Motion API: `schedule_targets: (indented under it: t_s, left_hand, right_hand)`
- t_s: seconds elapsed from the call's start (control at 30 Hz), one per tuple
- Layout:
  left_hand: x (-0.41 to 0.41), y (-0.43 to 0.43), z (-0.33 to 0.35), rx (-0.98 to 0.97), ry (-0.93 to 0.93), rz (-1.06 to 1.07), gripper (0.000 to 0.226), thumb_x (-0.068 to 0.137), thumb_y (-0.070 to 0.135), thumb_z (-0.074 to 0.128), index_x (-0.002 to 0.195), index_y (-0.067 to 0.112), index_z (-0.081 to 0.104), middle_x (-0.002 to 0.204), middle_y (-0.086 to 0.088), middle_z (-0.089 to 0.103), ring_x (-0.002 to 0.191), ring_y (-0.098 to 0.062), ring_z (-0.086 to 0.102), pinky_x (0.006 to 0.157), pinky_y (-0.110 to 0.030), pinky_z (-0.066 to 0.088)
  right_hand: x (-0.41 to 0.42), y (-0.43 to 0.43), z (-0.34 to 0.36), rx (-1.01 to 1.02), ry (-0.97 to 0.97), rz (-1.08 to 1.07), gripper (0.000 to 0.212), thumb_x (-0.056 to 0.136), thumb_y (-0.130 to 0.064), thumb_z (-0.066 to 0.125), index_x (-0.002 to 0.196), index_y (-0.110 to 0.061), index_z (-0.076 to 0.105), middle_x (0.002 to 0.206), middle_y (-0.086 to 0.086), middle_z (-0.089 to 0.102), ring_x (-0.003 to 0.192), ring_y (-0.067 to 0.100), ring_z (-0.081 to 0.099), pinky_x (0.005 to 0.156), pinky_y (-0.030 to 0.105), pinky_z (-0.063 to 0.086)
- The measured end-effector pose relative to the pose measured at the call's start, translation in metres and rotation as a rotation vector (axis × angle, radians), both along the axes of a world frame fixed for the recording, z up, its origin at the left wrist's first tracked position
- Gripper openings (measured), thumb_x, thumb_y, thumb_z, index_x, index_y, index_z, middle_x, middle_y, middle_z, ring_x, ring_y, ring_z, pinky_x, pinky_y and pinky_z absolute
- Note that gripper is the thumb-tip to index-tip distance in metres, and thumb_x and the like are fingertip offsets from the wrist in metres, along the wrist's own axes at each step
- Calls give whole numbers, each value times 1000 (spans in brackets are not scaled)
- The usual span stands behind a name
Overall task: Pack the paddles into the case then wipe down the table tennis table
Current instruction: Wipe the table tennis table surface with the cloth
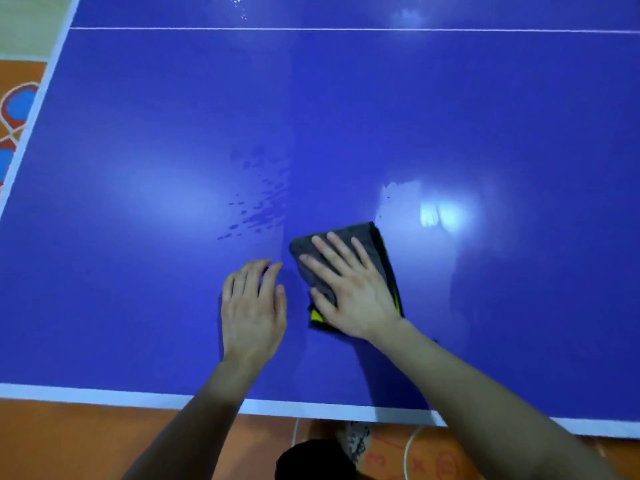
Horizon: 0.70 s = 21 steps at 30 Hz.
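wiping was under way: right hand (349,292), fingers straight, pressed the cloth (360,233); left hand (252,306) lay loose, empty, on the table (138,133). droplets (256,216) just beyond awaited wiping; paddles unseen.

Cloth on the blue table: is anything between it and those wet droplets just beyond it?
Nothing visible. The cloth, under the flat right hand, has bare table up to the droplets. The left hand rests beside it, short of that path.
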<state>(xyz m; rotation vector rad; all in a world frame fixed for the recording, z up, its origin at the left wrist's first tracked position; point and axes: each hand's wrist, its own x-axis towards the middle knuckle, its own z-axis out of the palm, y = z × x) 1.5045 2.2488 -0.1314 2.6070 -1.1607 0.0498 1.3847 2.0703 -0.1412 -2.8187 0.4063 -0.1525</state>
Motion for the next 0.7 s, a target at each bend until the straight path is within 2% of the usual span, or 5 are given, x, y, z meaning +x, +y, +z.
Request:
schedule_targets:
  t_s: [0.17, 0.27, 0.47, 0.57, 0.7]
  left_hand:
    - [-8, 13, -19, 60, -1, -12, 39, 106, 24, 50, 139, 8, 63, 145, -9, 59, 133, -34, 54, 114, -53, 39]
    - [-11, 15, -25, 28, 11, 17, 42, 103, 27, 52, 139, 9, 63, 145, -9, 58, 133, -35, 53, 116, -54, 37]
    - [-10, 13, -28, 12, -20, 29, 43, 101, 26, 52, 138, 9, 64, 144, -9, 59, 133, -36, 53, 115, -54, 37]
    - [-11, 13, -27, 17, -33, 17, 42, 101, 26, 51, 138, 9, 63, 144, -9, 58, 132, -37, 52, 114, -55, 37]
    - [-10, 13, -26, 26, -20, 40, 42, 101, 26, 50, 136, 9, 64, 143, -9, 58, 132, -36, 52, 116, -53, 36]
  right_hand:
    - [-80, -137, 5, -58, 84, -604, 65, 106, -55, 43, 168, -33, 40, 182, -3, 20, 169, 19, 10, 135, 57, 10]
    - [-74, -135, 7, -67, 124, -762, 69, 106, -58, 38, 169, -30, 36, 183, -1, 16, 169, 21, 7, 135, 60, 5]
    - [43, 0, 4, -85, 65, -249, 69, 103, -55, 45, 166, -28, 44, 181, 3, 24, 169, 27, 12, 133, 61, 7]
    - [42, -6, 1, -42, 1, -98, 66, 103, -52, 51, 164, -26, 49, 178, 1, 32, 168, 24, 20, 135, 55, 10]
    - [-37, -105, -1, -94, 6, -338, 67, 105, -54, 48, 166, -28, 44, 178, -1, 31, 167, 22, 22, 135, 53, 15]
